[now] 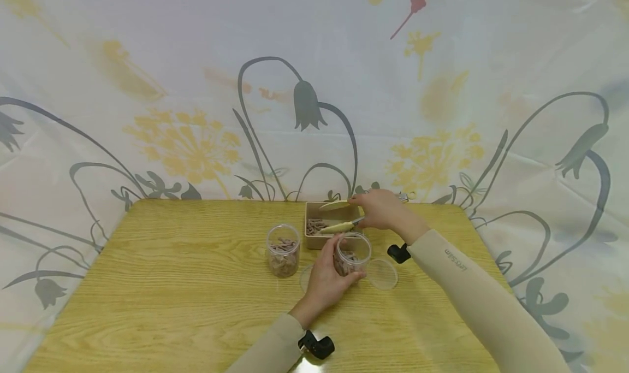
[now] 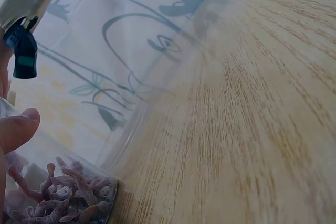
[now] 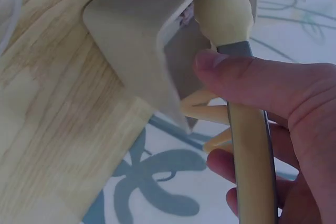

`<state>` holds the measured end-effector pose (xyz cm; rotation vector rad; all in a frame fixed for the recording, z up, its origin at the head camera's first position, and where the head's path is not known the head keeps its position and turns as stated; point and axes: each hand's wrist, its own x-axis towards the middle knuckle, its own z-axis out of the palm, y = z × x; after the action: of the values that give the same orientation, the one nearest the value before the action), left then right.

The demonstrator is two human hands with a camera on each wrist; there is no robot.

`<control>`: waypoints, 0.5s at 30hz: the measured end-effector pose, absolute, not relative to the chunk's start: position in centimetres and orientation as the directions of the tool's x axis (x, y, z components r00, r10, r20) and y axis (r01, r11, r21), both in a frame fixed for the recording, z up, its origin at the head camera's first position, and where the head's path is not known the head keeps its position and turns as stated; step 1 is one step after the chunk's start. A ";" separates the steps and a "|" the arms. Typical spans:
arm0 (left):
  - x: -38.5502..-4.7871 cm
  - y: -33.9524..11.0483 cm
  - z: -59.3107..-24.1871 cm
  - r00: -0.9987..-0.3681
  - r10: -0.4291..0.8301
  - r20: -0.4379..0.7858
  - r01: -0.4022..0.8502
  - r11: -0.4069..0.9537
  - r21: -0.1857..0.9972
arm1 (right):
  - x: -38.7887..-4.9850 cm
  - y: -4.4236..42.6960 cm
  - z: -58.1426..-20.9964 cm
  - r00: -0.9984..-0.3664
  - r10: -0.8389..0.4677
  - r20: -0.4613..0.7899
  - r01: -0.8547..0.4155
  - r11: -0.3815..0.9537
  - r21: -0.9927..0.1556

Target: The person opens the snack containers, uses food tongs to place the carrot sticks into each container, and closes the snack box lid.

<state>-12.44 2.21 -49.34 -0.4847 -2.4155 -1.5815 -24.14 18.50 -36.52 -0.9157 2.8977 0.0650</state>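
Note:
My left hand [image 1: 328,277] grips a clear round jar [image 1: 352,253] holding small brownish-purple pieces; in the left wrist view its thumb [image 2: 20,129] lies against the jar wall, with the pieces [image 2: 63,195] behind the plastic. My right hand [image 1: 380,212] holds tongs with pale yellow tips [image 1: 339,227], whose arms are spread over a beige rectangular box [image 1: 321,242]. More of the pieces [image 1: 314,226] lie in the box's left part. In the right wrist view the thumb presses the tongs [image 3: 252,156] beside the box [image 3: 131,35]. Whether the tips hold a piece I cannot tell.
A second clear jar [image 1: 283,253] with similar pieces stands left of the box. One clear lid [image 1: 383,274] lies right of the held jar, another [image 1: 306,278] partly under my left hand. A patterned cloth [image 1: 304,154] hangs behind the wooden table [image 1: 196,285].

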 end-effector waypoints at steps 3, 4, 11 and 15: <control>-12.5 2.2 -49.4 -0.919 0.155 0.361 0.393 0.365 0.844 | -24.6 17.4 -36.6 -0.788 -0.598 -0.147 -0.609 0.791 0.050; -12.4 2.2 -49.4 -0.919 0.157 0.362 0.394 0.365 0.844 | -24.7 17.0 -36.6 -0.779 -0.606 -0.162 -0.622 0.781 0.067; -12.3 2.1 -49.4 -0.922 0.160 0.353 0.387 0.366 0.846 | -25.2 15.4 -36.9 -0.746 -0.622 -0.240 -0.658 0.744 0.117; -12.4 2.1 -49.5 -0.923 0.162 0.348 0.384 0.364 0.849 | -25.3 15.0 -37.1 -0.744 -0.631 -0.222 -0.660 0.745 0.096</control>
<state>-12.44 2.09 -49.50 -0.4915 -2.4180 -1.5907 -25.29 15.02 -37.12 -1.0336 2.7688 0.2510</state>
